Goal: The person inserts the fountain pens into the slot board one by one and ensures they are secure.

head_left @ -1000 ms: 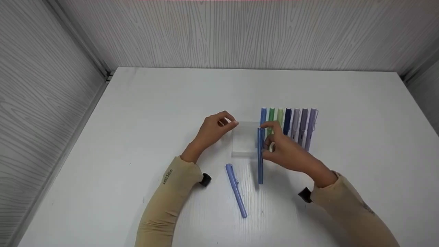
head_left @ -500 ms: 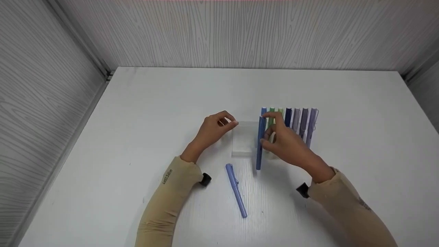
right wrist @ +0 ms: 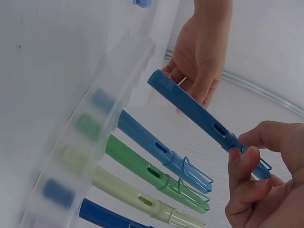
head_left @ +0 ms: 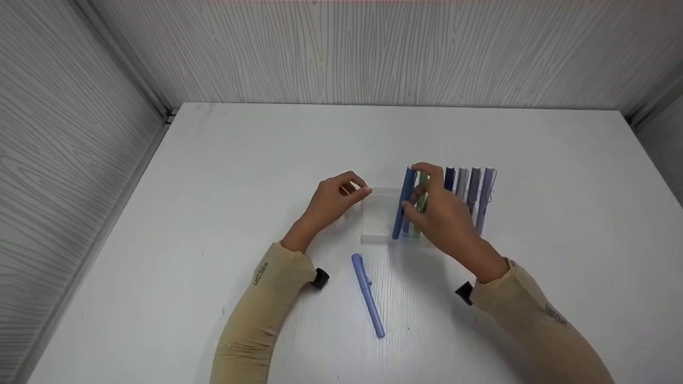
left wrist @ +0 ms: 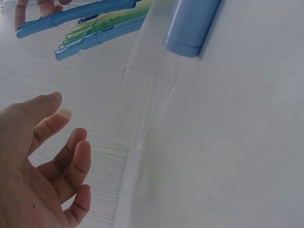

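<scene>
My right hand (head_left: 448, 213) pinches a blue capped pen (right wrist: 190, 107) near its clip end, between thumb and fingers. The pen is tilted above the left part of a clear, frosted pen rack (head_left: 378, 216), apart from the neighbouring pens. Lying side by side in the rack are a blue pen (right wrist: 142, 130), a green pen (right wrist: 135, 159), a pale green pen (right wrist: 123, 190), a dark blue pen (right wrist: 109, 216) and several grey to purple ones. Beside the rack's left end, my left hand (head_left: 336, 197) holds nothing, its fingers loosely bent.
A light blue pen (head_left: 368, 296) lies on the white table (head_left: 160, 266) in front of the rack. Behind the table stands a grey wood-grain panel (head_left: 347, 53), with another panel (head_left: 64, 160) along the left.
My right hand has carried the blue pen away from me, up to the left part of the rack, and the pen now leans more. My left hand stays in place.
</scene>
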A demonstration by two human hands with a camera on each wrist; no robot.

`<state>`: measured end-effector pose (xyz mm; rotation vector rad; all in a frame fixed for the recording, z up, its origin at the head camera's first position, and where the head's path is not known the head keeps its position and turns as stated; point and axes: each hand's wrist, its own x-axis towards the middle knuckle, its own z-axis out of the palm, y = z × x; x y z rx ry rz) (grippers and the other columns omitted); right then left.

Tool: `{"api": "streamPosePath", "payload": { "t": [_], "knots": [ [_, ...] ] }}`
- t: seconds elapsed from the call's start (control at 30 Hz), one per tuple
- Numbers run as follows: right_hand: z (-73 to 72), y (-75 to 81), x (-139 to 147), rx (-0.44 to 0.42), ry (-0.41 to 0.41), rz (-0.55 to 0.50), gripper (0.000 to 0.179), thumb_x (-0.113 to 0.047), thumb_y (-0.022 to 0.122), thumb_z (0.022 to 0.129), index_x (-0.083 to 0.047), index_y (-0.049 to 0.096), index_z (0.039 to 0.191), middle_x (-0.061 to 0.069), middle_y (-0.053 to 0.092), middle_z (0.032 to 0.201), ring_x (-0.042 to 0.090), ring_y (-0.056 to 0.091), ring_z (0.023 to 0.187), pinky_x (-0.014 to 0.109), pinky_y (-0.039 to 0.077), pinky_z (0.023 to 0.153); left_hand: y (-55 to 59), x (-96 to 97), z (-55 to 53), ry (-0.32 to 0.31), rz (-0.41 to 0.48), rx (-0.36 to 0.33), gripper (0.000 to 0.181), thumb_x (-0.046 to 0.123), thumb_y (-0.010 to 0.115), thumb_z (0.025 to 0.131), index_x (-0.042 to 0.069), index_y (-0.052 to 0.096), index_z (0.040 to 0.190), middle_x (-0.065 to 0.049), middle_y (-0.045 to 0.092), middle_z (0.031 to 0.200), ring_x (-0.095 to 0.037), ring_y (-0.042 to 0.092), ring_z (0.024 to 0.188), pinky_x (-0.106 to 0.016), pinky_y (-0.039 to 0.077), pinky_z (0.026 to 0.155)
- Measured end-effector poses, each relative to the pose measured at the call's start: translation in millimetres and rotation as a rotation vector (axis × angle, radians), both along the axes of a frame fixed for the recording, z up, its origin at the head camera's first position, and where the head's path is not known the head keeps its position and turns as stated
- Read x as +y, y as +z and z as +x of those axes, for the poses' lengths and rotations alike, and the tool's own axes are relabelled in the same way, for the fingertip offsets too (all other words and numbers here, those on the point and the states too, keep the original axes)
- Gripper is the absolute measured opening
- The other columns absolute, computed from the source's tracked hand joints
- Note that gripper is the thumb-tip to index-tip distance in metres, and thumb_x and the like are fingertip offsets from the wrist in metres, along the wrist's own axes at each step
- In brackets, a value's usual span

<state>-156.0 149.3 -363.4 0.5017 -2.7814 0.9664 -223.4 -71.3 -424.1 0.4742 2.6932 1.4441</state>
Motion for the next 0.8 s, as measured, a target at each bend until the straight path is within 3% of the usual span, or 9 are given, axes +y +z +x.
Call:
{"api": "streamPosePath", "payload": {
  "t": [0.27, 0.8],
  "knots": [
    [0.0, -7.6, -5.8, 0.105, -0.049, 0.076, 0.058, -0.016, 0.064, 0.092, -0.014, 0.030, 0.139, 0.005, 0.065, 0.092, 0.009, 0.036, 0.043, 0.025, 0.030, 0.043, 0.4, 0.3, -0.5, 0.004, -0.015, 0.007, 0.025, 0.038, 0.066, 0.091, 0.015, 0.069, 0.102, -0.006, 0.070, 0.089, -0.016, 0.062, 0.080, -0.024, 0.046, 0.065],
    [-5.1, -15.4, -11.9, 0.035, -0.084, 0.104, 0.062, -0.017, 0.065, 0.092, -0.012, 0.030, 0.143, 0.007, 0.065, 0.092, 0.011, 0.040, 0.043, 0.025, 0.035, 0.044, 0.2, -0.1, -0.7, 0.005, -0.026, 0.013, 0.026, 0.040, 0.065, 0.091, 0.017, 0.069, 0.102, -0.005, 0.070, 0.088, -0.016, 0.061, 0.079, -0.025, 0.046, 0.066]
  ]
}}
